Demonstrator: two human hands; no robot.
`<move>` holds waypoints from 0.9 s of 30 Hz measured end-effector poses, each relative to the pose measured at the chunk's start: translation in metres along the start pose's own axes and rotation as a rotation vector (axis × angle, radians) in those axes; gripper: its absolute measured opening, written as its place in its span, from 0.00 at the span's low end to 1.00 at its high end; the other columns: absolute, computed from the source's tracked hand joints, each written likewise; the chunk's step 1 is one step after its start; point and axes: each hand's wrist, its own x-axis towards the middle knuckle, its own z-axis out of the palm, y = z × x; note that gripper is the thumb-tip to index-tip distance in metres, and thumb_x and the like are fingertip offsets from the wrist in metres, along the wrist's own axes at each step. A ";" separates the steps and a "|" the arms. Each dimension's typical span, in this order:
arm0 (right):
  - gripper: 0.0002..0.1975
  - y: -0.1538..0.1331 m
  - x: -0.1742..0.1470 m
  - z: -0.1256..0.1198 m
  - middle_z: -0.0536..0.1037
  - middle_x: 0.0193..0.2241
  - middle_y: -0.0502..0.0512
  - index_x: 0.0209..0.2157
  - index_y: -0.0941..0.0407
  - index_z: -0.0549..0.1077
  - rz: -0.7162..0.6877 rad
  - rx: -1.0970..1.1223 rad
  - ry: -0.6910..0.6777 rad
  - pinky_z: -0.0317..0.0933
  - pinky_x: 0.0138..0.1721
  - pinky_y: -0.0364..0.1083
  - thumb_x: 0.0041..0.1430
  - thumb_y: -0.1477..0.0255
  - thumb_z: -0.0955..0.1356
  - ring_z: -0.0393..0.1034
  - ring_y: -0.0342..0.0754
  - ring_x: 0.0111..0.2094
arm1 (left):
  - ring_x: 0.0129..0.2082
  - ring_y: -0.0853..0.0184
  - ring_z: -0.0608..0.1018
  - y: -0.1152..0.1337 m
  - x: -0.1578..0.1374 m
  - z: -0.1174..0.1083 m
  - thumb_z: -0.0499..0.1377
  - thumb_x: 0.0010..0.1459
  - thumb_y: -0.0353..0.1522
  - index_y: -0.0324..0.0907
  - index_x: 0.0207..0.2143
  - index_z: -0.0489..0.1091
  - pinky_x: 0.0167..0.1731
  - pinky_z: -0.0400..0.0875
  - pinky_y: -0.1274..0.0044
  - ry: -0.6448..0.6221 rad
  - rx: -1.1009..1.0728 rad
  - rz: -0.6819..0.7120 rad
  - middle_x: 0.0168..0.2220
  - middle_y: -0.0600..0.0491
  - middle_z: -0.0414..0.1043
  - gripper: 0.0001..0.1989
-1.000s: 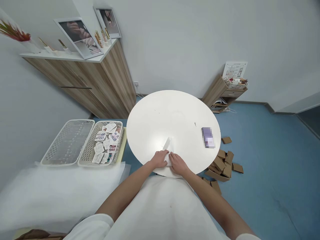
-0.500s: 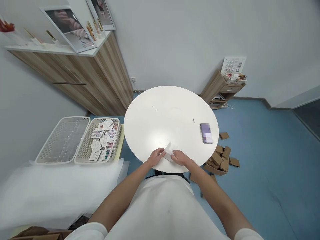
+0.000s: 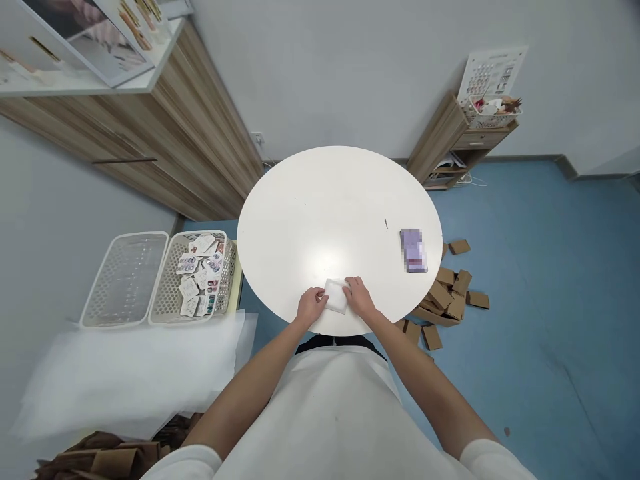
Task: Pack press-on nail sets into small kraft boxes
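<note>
White sheet (image 3: 335,297), toward near edge of bench (image 3: 280,220); left grip (image 3: 311,306), right grip (image 3: 359,298) pinched on opposite sides; best kept flat, square.

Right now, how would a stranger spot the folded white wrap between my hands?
Find the rounded white table. At its near side, between the left hand and right hand, lies the folded white wrap. Unlike the purple item farther right, it's pale, squarish and touched by both hands.

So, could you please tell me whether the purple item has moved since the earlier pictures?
No: against the dark mark on the white table, the purple item shows no clear shift.
</note>
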 end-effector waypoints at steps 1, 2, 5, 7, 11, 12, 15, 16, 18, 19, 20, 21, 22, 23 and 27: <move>0.18 0.000 -0.002 0.000 0.62 0.45 0.58 0.50 0.55 0.58 0.011 0.027 0.027 0.59 0.41 0.48 0.58 0.67 0.55 0.62 0.49 0.42 | 0.32 0.67 0.73 0.001 -0.001 0.000 0.54 0.50 0.36 0.41 0.38 0.68 0.36 0.68 0.74 0.015 0.003 -0.025 0.35 0.51 0.71 0.13; 0.20 0.001 -0.006 -0.001 0.60 0.47 0.59 0.52 0.54 0.56 0.020 0.058 0.052 0.59 0.42 0.48 0.58 0.67 0.55 0.62 0.49 0.44 | 0.32 0.66 0.73 0.002 -0.002 0.000 0.54 0.50 0.36 0.41 0.37 0.68 0.36 0.68 0.74 0.026 -0.001 -0.046 0.35 0.51 0.71 0.12; 0.23 0.005 -0.024 -0.002 0.58 0.50 0.60 0.55 0.54 0.52 0.051 0.171 0.098 0.60 0.43 0.48 0.57 0.64 0.55 0.62 0.49 0.43 | 0.34 0.66 0.73 0.003 -0.008 0.000 0.53 0.51 0.36 0.41 0.36 0.68 0.35 0.68 0.74 0.030 -0.033 -0.066 0.34 0.51 0.72 0.11; 0.25 0.011 -0.038 -0.001 0.59 0.49 0.60 0.55 0.54 0.51 0.048 0.248 0.085 0.60 0.43 0.49 0.56 0.63 0.56 0.64 0.49 0.42 | 0.34 0.66 0.73 0.001 -0.012 0.002 0.52 0.51 0.36 0.40 0.36 0.67 0.36 0.67 0.74 0.039 -0.043 -0.065 0.34 0.50 0.72 0.11; 0.26 0.019 -0.055 0.009 0.60 0.51 0.58 0.55 0.51 0.53 -0.013 0.321 -0.061 0.61 0.42 0.48 0.55 0.61 0.58 0.63 0.49 0.45 | 0.34 0.67 0.73 -0.002 -0.023 0.009 0.52 0.51 0.35 0.37 0.41 0.64 0.37 0.67 0.74 0.151 -0.009 -0.118 0.38 0.47 0.70 0.16; 0.27 0.018 -0.055 0.012 0.59 0.52 0.58 0.55 0.51 0.53 -0.044 0.316 -0.095 0.60 0.44 0.49 0.54 0.61 0.59 0.60 0.49 0.48 | 0.34 0.67 0.73 -0.002 -0.025 0.012 0.52 0.52 0.35 0.37 0.43 0.63 0.37 0.67 0.74 0.166 -0.005 -0.130 0.38 0.47 0.69 0.17; 0.29 0.013 -0.047 0.018 0.54 0.55 0.59 0.56 0.53 0.53 -0.108 0.261 -0.144 0.53 0.52 0.51 0.52 0.62 0.61 0.50 0.51 0.56 | 0.33 0.68 0.73 0.000 -0.029 0.017 0.51 0.53 0.36 0.39 0.43 0.63 0.36 0.67 0.75 0.132 -0.030 -0.150 0.36 0.49 0.70 0.16; 0.30 0.011 -0.043 0.019 0.53 0.56 0.59 0.56 0.54 0.53 -0.110 0.237 -0.156 0.50 0.53 0.53 0.52 0.62 0.61 0.47 0.52 0.57 | 0.32 0.68 0.73 0.002 -0.028 0.018 0.51 0.53 0.36 0.40 0.42 0.64 0.35 0.67 0.75 0.119 -0.042 -0.158 0.35 0.50 0.70 0.15; 0.32 0.006 -0.035 0.018 0.50 0.58 0.60 0.57 0.55 0.51 -0.100 0.194 -0.192 0.47 0.54 0.55 0.52 0.61 0.62 0.43 0.53 0.59 | 0.32 0.67 0.73 0.004 -0.026 0.018 0.51 0.53 0.35 0.40 0.40 0.65 0.35 0.67 0.75 0.121 -0.046 -0.178 0.33 0.51 0.71 0.13; 0.33 0.005 -0.032 0.018 0.49 0.58 0.60 0.57 0.55 0.50 -0.098 0.181 -0.212 0.47 0.54 0.55 0.51 0.61 0.62 0.41 0.54 0.59 | 0.33 0.67 0.73 0.005 -0.025 0.017 0.51 0.53 0.35 0.40 0.39 0.66 0.36 0.67 0.75 0.132 -0.038 -0.186 0.33 0.50 0.71 0.12; 0.33 0.004 -0.029 0.017 0.48 0.59 0.59 0.57 0.55 0.49 -0.100 0.174 -0.231 0.47 0.54 0.55 0.51 0.61 0.62 0.41 0.54 0.59 | 0.33 0.67 0.73 0.006 -0.023 0.016 0.52 0.52 0.35 0.39 0.38 0.66 0.37 0.66 0.74 0.147 -0.027 -0.191 0.34 0.50 0.71 0.12; 0.34 0.004 -0.027 0.015 0.48 0.59 0.58 0.58 0.54 0.49 -0.103 0.175 -0.244 0.46 0.54 0.56 0.50 0.60 0.62 0.40 0.55 0.59 | 0.33 0.67 0.73 0.006 -0.023 0.015 0.52 0.52 0.35 0.39 0.39 0.67 0.37 0.66 0.74 0.163 -0.015 -0.197 0.36 0.49 0.70 0.13; 0.34 0.005 -0.026 0.015 0.47 0.59 0.57 0.58 0.53 0.49 -0.104 0.182 -0.251 0.46 0.54 0.56 0.50 0.60 0.63 0.40 0.55 0.59 | 0.34 0.67 0.73 0.006 -0.024 0.014 0.53 0.52 0.35 0.39 0.40 0.66 0.38 0.66 0.73 0.178 -0.007 -0.205 0.38 0.48 0.69 0.14; 0.34 0.006 -0.027 0.014 0.47 0.59 0.56 0.58 0.51 0.49 -0.099 0.194 -0.250 0.46 0.54 0.56 0.50 0.60 0.63 0.40 0.55 0.59 | 0.34 0.67 0.73 0.006 -0.025 0.014 0.53 0.52 0.36 0.39 0.42 0.65 0.38 0.66 0.73 0.190 -0.006 -0.218 0.40 0.47 0.68 0.16; 0.33 0.012 -0.037 0.015 0.47 0.60 0.54 0.57 0.48 0.49 -0.036 0.286 -0.192 0.50 0.52 0.56 0.50 0.59 0.63 0.41 0.54 0.59 | 0.34 0.69 0.73 0.004 -0.038 0.019 0.51 0.54 0.38 0.40 0.52 0.56 0.36 0.67 0.75 0.208 -0.077 -0.292 0.44 0.45 0.64 0.23</move>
